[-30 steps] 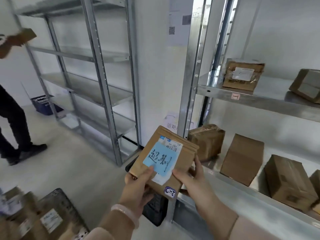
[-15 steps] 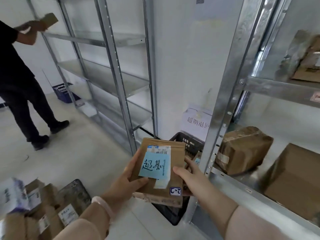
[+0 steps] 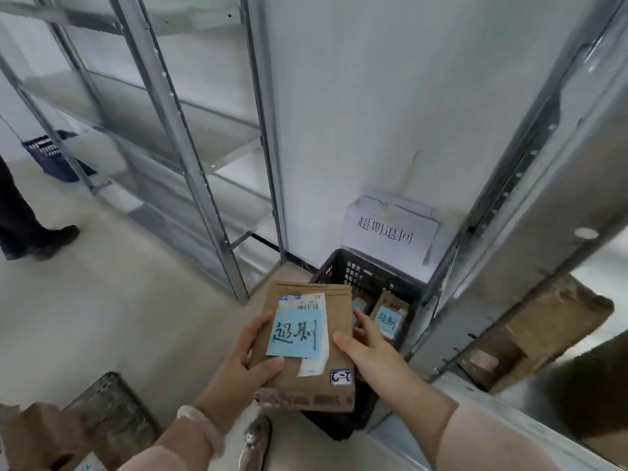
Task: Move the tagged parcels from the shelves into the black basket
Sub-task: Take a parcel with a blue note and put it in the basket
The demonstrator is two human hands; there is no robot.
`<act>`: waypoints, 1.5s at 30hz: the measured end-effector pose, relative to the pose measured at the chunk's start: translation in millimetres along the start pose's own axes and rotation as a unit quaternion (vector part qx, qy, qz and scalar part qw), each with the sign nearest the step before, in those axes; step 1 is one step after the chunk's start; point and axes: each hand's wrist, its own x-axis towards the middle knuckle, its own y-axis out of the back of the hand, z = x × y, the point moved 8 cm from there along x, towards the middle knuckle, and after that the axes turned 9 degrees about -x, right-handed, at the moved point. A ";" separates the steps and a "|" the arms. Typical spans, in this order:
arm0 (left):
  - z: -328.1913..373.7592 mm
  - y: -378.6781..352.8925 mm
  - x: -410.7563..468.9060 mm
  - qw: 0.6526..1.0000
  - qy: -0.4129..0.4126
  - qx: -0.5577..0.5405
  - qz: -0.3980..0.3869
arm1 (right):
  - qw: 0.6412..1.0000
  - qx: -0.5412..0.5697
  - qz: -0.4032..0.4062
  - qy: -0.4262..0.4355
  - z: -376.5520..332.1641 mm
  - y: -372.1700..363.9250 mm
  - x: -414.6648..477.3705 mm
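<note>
Right now a flat brown parcel (image 3: 334,321) is held in the air by both hands, just in front of the black basket (image 3: 368,275) and covering its near left part from view. The left hand (image 3: 243,365) grips the left edge, with the thumb pressed on the top face at the lower corner of the blue tag (image 3: 295,333) and the other fingers curled round the side. The right hand (image 3: 372,353) holds the right edge, with the thumb laid flat on top and its fingers (image 3: 365,322) spread behind the parcel.

The basket stands on the floor (image 3: 102,317) against the white wall, under a paper sign (image 3: 390,227). It sits in a narrow gap: the left rack's corner post (image 3: 268,198) is near its left side, and the right shelf's upright (image 3: 503,232) is just beside its right rim. Only the far half of its mouth shows open, and a tagged parcel (image 3: 387,316) lies inside there.

Behind the upright a blurred brown box (image 3: 543,328) lies on the right shelf. A heap of parcels (image 3: 88,423) sits on the floor at lower left, and a shoe (image 3: 255,440) shows below the forearms. Far left, well apart, are another person's leg (image 3: 20,215) and a blue basket (image 3: 51,154).

The held parcel's long axis runs away from the person toward the wall, with the tagged face turned up to the camera
</note>
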 end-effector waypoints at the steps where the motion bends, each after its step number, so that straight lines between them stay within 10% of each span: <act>1: -3.7 0.8 17.6 1.000 0.005 0.010 -0.006 | 1.000 -0.011 0.015 -0.002 -0.5 3.8 11.2; 19: -76.2 -41.8 379.9 0.957 0.061 0.235 -0.158 | 0.926 -0.241 0.245 -0.154 43.6 71.2 206.6; 34: -272.5 -98.9 521.0 0.918 0.133 0.291 -0.236 | 0.900 -0.265 0.252 -0.236 164.5 81.5 263.8; 45: -231.1 -118.9 480.1 0.775 0.022 0.541 -0.326 | 0.872 -0.358 0.262 -0.206 143.3 72.7 252.8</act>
